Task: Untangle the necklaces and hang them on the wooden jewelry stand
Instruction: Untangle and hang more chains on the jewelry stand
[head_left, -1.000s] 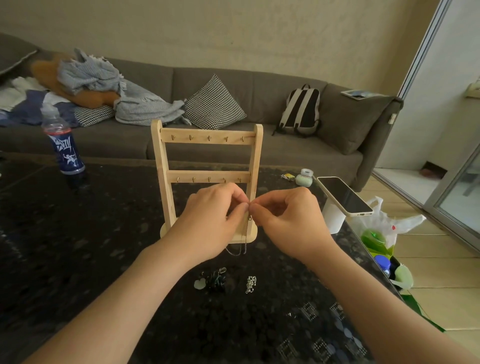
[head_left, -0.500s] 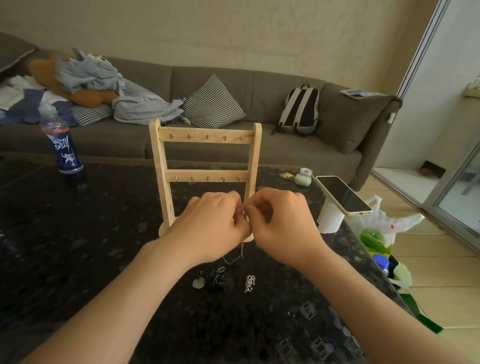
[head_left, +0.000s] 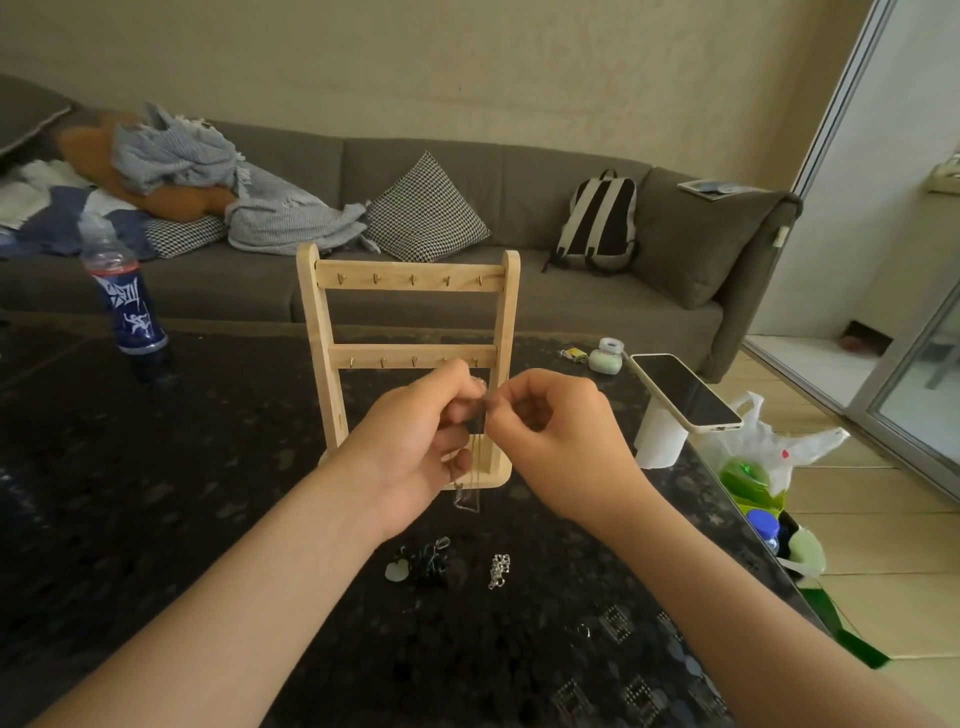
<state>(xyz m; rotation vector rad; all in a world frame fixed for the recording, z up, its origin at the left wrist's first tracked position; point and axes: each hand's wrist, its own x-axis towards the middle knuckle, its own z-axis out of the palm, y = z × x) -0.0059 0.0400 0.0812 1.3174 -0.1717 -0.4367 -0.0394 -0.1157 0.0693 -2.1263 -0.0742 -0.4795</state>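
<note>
Both hands are working right up against each other in front of the wooden jewelry stand. The left hand and the right hand are each pinching the top of a thin silver chain necklace, fingertips almost touching, and the rest of it is dangling down in front of the stand's base. Biggest worry imo is a chain this fine slipping out of one pinch and dropping onto the two pieces lying just below on the dark table: the dark tangled necklace with its pale heart pendant and the little silver chain clump. Then everything's knotting together. The stand is also looking pretty light, so a knuckle bumping the right post on the way to the lower-bar hooks could be tipping it over backward. And tugging hard on a snag is risking a tighter knot or a snapped link. What I'm not making out: the fingers are covering the clasp, so I can't tell if they're working a clasp or picking at a knot. The chain is blurring into the post behind it, and I can't say whether its low end is touching the base or the table.
</note>
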